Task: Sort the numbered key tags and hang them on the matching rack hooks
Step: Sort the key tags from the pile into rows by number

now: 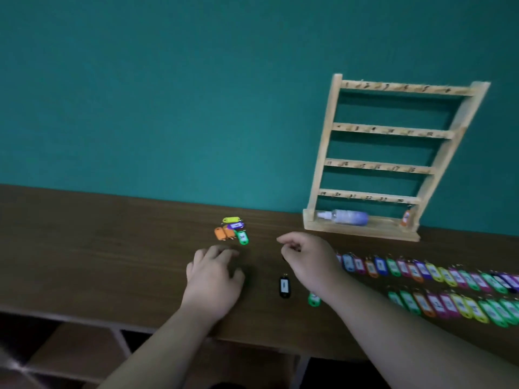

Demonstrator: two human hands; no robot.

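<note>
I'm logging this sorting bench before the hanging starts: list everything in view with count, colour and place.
table: one, dark brown wood, across the view
wall: one, teal, behind the table
rack: one, pale wood, four numbered rails, on the table against the wall, right
spray bottle: one, clear and purple, lying on the rack's base
hung tag: one, orange, under the bottom rail's right end
tag pile: several, yellow, purple, orange, green, mid-table
black tag: one, black, near the front edge
green tag: one, green, partly hidden by the right wrist
tag rows: two, mixed colours, table's right side
left hand: one, on the table, fingers relaxed
right hand: one, fingers curled; too blurred to tell what it holds
</note>
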